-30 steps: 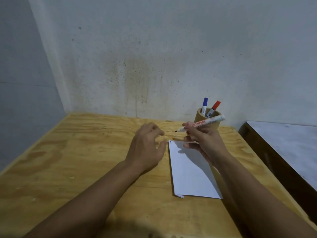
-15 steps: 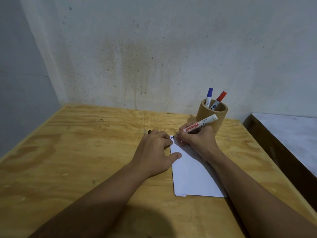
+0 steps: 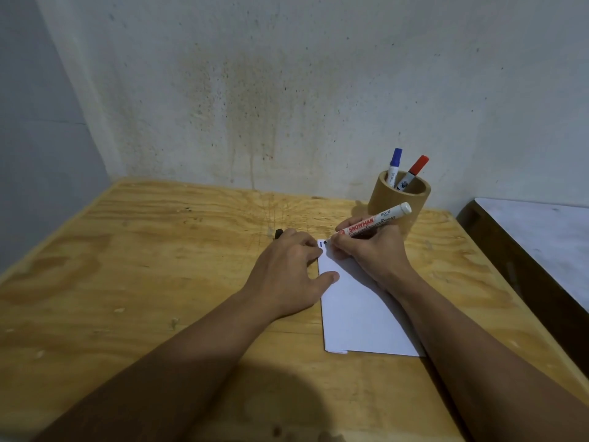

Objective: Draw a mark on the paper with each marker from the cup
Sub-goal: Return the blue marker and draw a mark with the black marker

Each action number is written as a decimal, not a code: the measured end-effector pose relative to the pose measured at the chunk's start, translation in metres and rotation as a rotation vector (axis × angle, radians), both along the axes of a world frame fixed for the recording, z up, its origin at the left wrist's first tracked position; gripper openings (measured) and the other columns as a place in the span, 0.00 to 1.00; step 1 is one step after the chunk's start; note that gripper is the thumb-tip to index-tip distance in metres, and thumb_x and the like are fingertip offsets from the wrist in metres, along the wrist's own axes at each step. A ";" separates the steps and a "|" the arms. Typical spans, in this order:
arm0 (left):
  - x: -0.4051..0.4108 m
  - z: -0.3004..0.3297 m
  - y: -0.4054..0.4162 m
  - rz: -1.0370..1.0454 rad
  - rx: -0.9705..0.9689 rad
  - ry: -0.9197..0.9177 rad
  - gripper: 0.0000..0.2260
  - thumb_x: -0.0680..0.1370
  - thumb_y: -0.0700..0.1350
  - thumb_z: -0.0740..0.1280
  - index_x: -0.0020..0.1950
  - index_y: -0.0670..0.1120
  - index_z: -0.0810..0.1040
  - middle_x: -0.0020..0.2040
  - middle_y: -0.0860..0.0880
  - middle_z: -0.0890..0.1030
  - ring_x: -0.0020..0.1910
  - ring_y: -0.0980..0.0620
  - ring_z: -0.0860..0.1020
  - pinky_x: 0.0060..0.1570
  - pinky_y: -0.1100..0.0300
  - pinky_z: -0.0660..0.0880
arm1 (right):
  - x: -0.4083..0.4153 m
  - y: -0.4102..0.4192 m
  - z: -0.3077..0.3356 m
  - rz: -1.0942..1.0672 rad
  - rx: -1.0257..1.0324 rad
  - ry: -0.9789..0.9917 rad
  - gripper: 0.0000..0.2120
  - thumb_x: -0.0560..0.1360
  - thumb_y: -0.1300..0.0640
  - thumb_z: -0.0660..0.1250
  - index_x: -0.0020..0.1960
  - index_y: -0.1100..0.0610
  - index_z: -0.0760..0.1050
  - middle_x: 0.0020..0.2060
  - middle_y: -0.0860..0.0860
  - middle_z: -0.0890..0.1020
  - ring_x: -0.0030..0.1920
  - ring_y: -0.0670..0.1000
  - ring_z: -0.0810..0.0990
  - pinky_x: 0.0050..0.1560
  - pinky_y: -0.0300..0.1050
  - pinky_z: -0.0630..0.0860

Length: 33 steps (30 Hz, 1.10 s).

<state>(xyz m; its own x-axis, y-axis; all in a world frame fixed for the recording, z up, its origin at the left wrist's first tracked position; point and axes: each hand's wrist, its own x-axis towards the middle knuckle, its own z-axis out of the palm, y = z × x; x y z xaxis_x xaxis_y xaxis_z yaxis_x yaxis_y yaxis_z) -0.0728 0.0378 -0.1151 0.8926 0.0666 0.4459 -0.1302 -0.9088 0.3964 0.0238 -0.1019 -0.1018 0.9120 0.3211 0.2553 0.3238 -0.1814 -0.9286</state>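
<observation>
The plywood tabletop (image 3: pixel 159 282) carries everything, pushed into a corner of stained wall. On its right half lies the paper (image 3: pixel 360 314), a white sheet set lengthwise away from the person, with 1 short blue mark (image 3: pixel 320 243) already at its far left corner.

The left hand (image 3: pixel 293 269) rests at the sheet's left edge, thumb pressed onto the paper, most likely to keep it from sliding under the stroke. Its fingers are curled shut; a small black object (image 3: pixel 279 233), probably the marker's cap, pokes out beyond them, though I cannot tell for sure.

The right hand (image 3: pixel 369 247) is closed around a white marker (image 3: pixel 376 220) in a writing grip, barrel tilted back toward the cup (image 3: pixel 398 202), dark tip down on the paper just beside the blue mark. That placement suggests marks are being lined up in a row.

The cup stands upright behind the right hand, near the wall, holding 2 capped markers: 1 blue (image 3: pixel 394 164) and 1 red (image 3: pixel 416 170). Judging by this, the second mark is underway and red remains.
</observation>
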 end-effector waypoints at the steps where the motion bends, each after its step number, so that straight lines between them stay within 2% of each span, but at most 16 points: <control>1: 0.000 0.000 0.000 -0.001 0.000 0.001 0.21 0.71 0.59 0.67 0.52 0.44 0.82 0.52 0.51 0.81 0.53 0.53 0.71 0.48 0.54 0.74 | 0.000 0.000 0.000 0.001 0.000 -0.002 0.05 0.68 0.67 0.74 0.44 0.66 0.82 0.39 0.60 0.85 0.41 0.58 0.86 0.43 0.49 0.85; 7: 0.000 0.001 0.000 -0.005 0.003 0.005 0.22 0.71 0.59 0.68 0.54 0.43 0.82 0.54 0.50 0.81 0.54 0.52 0.72 0.50 0.54 0.74 | 0.000 0.000 -0.001 0.017 -0.021 -0.012 0.05 0.69 0.66 0.74 0.44 0.67 0.82 0.38 0.60 0.85 0.41 0.58 0.86 0.43 0.48 0.85; 9: 0.000 0.001 0.000 -0.007 0.010 0.012 0.21 0.71 0.59 0.67 0.54 0.43 0.82 0.54 0.50 0.81 0.55 0.52 0.71 0.50 0.55 0.74 | 0.001 0.001 -0.001 0.021 -0.033 -0.005 0.04 0.69 0.66 0.74 0.43 0.66 0.82 0.38 0.60 0.85 0.41 0.58 0.86 0.44 0.50 0.85; 15: 0.001 0.000 0.001 -0.005 0.026 0.015 0.21 0.71 0.59 0.67 0.53 0.44 0.82 0.54 0.51 0.80 0.54 0.53 0.71 0.50 0.55 0.73 | 0.001 0.000 0.001 0.039 -0.044 -0.006 0.03 0.68 0.68 0.73 0.41 0.68 0.81 0.36 0.62 0.84 0.37 0.57 0.85 0.40 0.50 0.84; 21: 0.001 0.000 0.000 -0.010 0.020 -0.008 0.20 0.71 0.58 0.68 0.51 0.43 0.82 0.51 0.51 0.81 0.52 0.53 0.72 0.48 0.54 0.75 | -0.001 0.000 0.002 0.051 -0.026 -0.030 0.02 0.69 0.69 0.72 0.40 0.67 0.81 0.34 0.59 0.83 0.33 0.50 0.83 0.36 0.42 0.83; 23: 0.000 0.003 0.001 -0.010 -0.029 -0.090 0.17 0.70 0.55 0.70 0.49 0.43 0.82 0.49 0.49 0.81 0.50 0.51 0.73 0.47 0.52 0.75 | -0.002 0.000 0.001 0.034 0.019 -0.026 0.01 0.70 0.69 0.72 0.41 0.67 0.80 0.34 0.58 0.83 0.33 0.47 0.83 0.35 0.38 0.81; 26: 0.001 0.007 0.009 0.116 -0.129 -0.257 0.14 0.70 0.45 0.71 0.53 0.42 0.80 0.51 0.47 0.78 0.53 0.48 0.73 0.50 0.50 0.75 | -0.001 -0.003 0.001 0.011 0.148 -0.004 0.07 0.71 0.68 0.73 0.47 0.68 0.77 0.38 0.62 0.81 0.36 0.51 0.82 0.36 0.42 0.82; 29: 0.007 0.007 0.022 0.237 -0.252 -0.155 0.15 0.72 0.39 0.70 0.58 0.43 0.78 0.56 0.47 0.75 0.57 0.48 0.72 0.55 0.55 0.72 | -0.003 -0.004 0.009 0.001 0.240 0.030 0.10 0.72 0.67 0.73 0.50 0.70 0.76 0.41 0.63 0.81 0.39 0.54 0.83 0.38 0.44 0.83; 33: 0.009 0.011 0.028 0.260 -0.443 -0.076 0.07 0.73 0.34 0.69 0.46 0.44 0.83 0.46 0.48 0.80 0.43 0.55 0.77 0.41 0.69 0.71 | -0.005 -0.012 0.040 0.107 0.441 0.194 0.05 0.75 0.69 0.67 0.50 0.68 0.77 0.44 0.63 0.82 0.44 0.58 0.84 0.39 0.48 0.85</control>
<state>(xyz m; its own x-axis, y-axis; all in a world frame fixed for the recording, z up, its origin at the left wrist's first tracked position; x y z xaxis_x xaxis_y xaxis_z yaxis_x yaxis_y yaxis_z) -0.0639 0.0657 -0.1036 0.7877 0.4793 0.3870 0.0347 -0.6617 0.7489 0.0190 -0.1137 -0.0621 0.9239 0.3155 0.2164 0.1323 0.2671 -0.9545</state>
